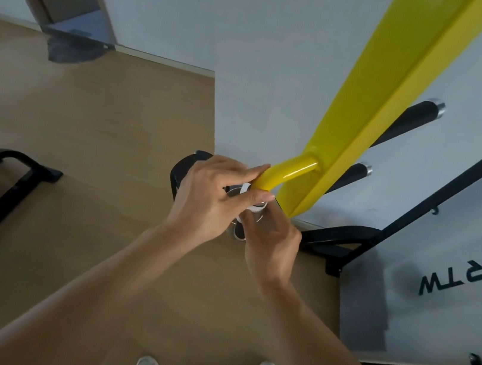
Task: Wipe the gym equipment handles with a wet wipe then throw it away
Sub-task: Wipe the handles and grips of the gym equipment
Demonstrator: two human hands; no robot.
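over a wood floor [100, 130] by a pale wall [256, 28], we see both hands' grip pinching a white wipe [256, 206] at the yellow handle [284, 174].

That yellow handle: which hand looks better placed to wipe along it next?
Probably the left hand. Its fingers already touch the end of the yellow handle, while the right hand sits lower, below it, pinching something white between both hands, likely the wipe, though it is mostly hidden.
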